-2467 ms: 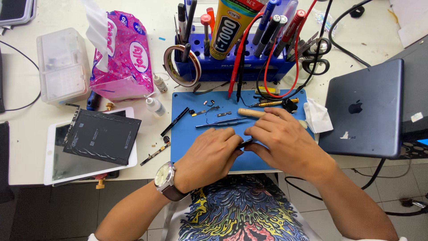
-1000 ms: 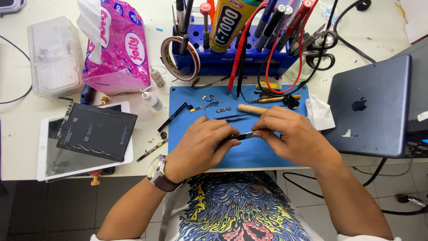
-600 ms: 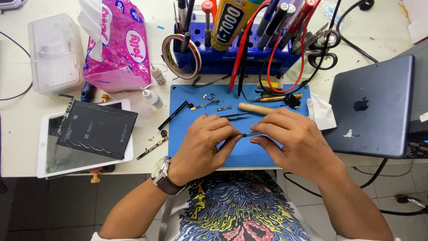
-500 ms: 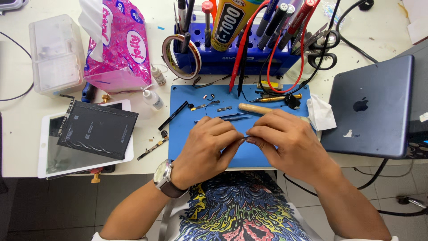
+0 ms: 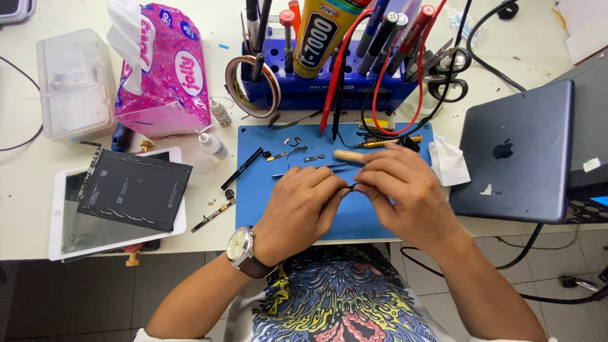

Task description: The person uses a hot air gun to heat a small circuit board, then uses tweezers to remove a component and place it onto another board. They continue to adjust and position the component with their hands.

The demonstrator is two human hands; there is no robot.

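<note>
An electronics repair workshop is shown, set up on a white desk [image 5: 38, 158]. At the desk's middle a blue work mat [image 5: 266, 209] is laid, strewn with small screws and flex parts. Behind it, toward the far edge, a blue tool rack [image 5: 316, 88] is packed with screwdrivers, pens, probe leads and a glue tube [image 5: 323, 35]. A tape roll [image 5: 253, 79] is leaned against the rack. Near the left edge an opened white tablet [image 5: 69, 228] is laid, with a black battery [image 5: 136, 190] on top. At the right edge a grey tablet [image 5: 516, 152] is placed face down. Scissors [image 5: 449, 73] and cables are seen by the far right corner.
</note>
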